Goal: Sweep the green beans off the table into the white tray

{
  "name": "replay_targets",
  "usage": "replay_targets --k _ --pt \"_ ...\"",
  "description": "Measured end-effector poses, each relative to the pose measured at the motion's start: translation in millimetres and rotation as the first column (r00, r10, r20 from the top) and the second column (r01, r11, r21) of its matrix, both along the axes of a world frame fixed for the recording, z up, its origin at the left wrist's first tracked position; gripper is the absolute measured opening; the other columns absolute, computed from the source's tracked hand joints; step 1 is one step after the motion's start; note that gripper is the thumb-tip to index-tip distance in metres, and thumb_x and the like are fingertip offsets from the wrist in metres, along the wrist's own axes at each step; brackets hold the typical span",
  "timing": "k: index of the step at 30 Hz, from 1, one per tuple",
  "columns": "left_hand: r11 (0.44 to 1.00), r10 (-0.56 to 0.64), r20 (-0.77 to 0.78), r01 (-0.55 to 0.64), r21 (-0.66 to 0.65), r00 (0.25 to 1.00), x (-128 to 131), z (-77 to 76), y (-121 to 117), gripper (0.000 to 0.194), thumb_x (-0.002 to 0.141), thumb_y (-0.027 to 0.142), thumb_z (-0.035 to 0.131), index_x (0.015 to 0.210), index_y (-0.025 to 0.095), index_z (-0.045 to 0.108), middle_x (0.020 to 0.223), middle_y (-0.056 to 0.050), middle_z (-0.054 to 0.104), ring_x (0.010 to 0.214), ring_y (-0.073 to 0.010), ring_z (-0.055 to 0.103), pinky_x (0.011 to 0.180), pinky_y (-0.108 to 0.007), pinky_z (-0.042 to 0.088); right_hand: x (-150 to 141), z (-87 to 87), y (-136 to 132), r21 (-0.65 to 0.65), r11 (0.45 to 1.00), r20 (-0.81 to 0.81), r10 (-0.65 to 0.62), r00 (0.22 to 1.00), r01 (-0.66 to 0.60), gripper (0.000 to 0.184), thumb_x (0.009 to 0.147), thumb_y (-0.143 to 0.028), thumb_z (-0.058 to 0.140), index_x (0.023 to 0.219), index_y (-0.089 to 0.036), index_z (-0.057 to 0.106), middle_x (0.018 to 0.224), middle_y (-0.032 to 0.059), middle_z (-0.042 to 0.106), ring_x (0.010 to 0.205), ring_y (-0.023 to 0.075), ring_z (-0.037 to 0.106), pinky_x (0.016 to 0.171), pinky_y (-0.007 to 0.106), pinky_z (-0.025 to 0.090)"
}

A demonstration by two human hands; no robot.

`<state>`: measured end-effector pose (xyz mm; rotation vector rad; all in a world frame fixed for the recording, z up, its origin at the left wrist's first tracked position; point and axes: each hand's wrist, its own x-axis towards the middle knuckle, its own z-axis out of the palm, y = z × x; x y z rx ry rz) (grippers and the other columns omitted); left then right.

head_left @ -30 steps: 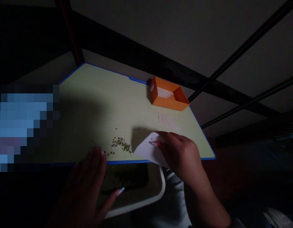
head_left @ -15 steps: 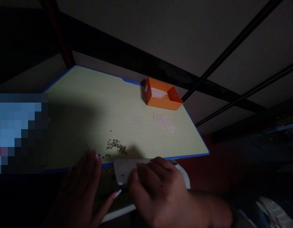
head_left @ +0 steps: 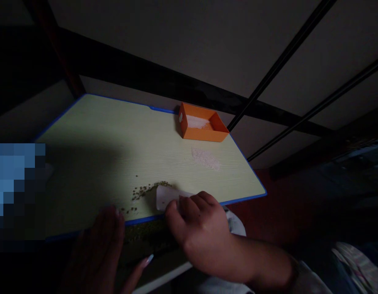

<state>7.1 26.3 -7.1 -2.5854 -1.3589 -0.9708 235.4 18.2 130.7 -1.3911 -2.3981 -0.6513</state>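
My right hand [head_left: 201,232] is closed around a pale, flat, card-like scraper [head_left: 166,196], which lies over the table's near edge beside small greenish beans [head_left: 147,189]. My left hand [head_left: 99,245] is open, fingers straight and together and thumb apart, at the near edge to the left of the beans. A few beans lie by its fingertips. Below the edge, between my hands, more greenish beans [head_left: 142,232] sit in a dark space, its container hard to make out. Farther back on the table [head_left: 139,143] lies a patch of pale pinkish grains [head_left: 205,158].
An open orange box [head_left: 204,134] with pale grains inside stands at the table's far right. A blue rim borders the tabletop. Behind it rises a wall with dark bars [head_left: 280,69]. Blurred blocks cover part of the left side. The room is dim.
My right hand has moved the scraper up from below the near edge onto the tabletop, against the beans. The beans there are more bunched along its far side. My left hand stays at the edge.
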Motion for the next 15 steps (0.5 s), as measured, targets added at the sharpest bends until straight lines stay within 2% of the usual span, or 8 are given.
replay_targets --k 3,9,15 --pt "1.0 0.013 0.01 -0.012 -0.019 1.0 -1.0 -3.2 -1.5 0.093 0.081 0.05 0.055 0.161 0.026 0.014 0.173 -0.011 0.024 0.15 -0.0466 0.04 0.107 -0.075 0.05 9.3 -2.8 0.9 -0.003 0.999 0.021 -0.05 0.999 0.05 0.017 0.081 -0.015 0.058 0.094 -0.015 0.069 0.068 0.0048 0.069 0.054 0.0191 0.059 0.05 0.036 0.043" --pt "0.999 0.018 0.026 -0.017 -0.044 1.0 -2.7 -5.9 -1.1 0.091 0.083 0.049 0.055 0.161 0.028 0.011 0.175 -0.005 0.016 0.16 -0.0394 0.025 0.123 -0.074 0.034 29.9 -5.8 0.2 0.018 0.997 0.024 -0.079 0.997 0.079 0.019 0.089 -0.012 0.053 0.095 -0.016 0.07 0.071 0.0045 0.07 0.058 0.0193 0.059 0.054 0.037 0.045" --pt "0.999 -0.008 -0.01 0.008 -0.032 1.0 -7.7 -6.8 0.7 0.093 0.082 0.048 0.057 0.161 0.027 0.013 0.175 -0.006 0.014 0.16 -0.0406 0.023 0.123 -0.074 0.033 43.9 0.1 -16.2 0.077 0.994 -0.045 -0.076 0.996 0.079 0.028 0.094 -0.008 0.046 0.095 -0.014 0.072 0.077 0.0069 0.075 0.061 0.0187 0.062 0.058 0.037 0.047"
